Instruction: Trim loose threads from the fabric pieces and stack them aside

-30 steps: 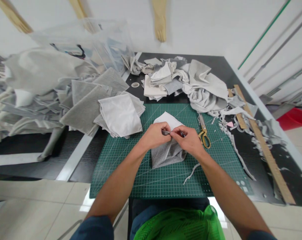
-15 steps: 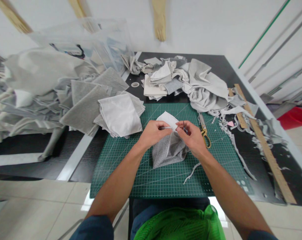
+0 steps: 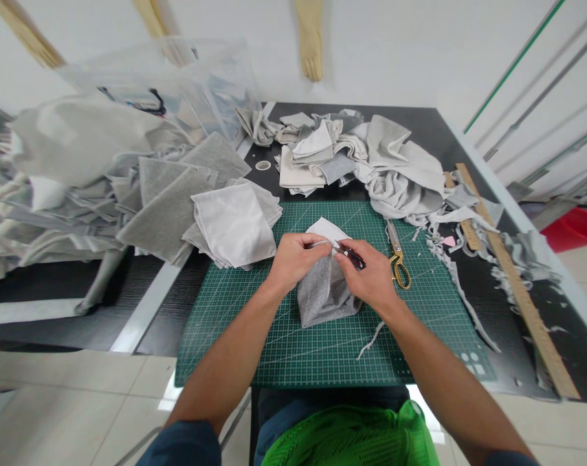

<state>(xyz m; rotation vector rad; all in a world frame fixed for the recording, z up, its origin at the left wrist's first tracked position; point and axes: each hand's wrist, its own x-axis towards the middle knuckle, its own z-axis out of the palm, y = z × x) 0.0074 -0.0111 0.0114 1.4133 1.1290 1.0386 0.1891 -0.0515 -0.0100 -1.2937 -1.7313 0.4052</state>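
A grey fabric piece with a white underside stands partly lifted above the green cutting mat. My left hand pinches its folded upper edge between thumb and fingers. Close beside it, my right hand is closed around a small dark tool that looks like thread snips. The tool's tip meets the fabric edge near my left fingertips; the fingers hide much of it. To the right of that hand lie gold-handled scissors. A loose fabric strip lies below the right wrist.
Stacked grey and white fabric squares overlap the mat's left side. More fabric is heaped at the back, near a tape roll. A clear plastic box stands back left. Right are scraps and a wooden ruler.
My right hand has moved left toward my left hand, bringing the dark tool's tip to the fabric edge. The left hand keeps its pinch almost in place.
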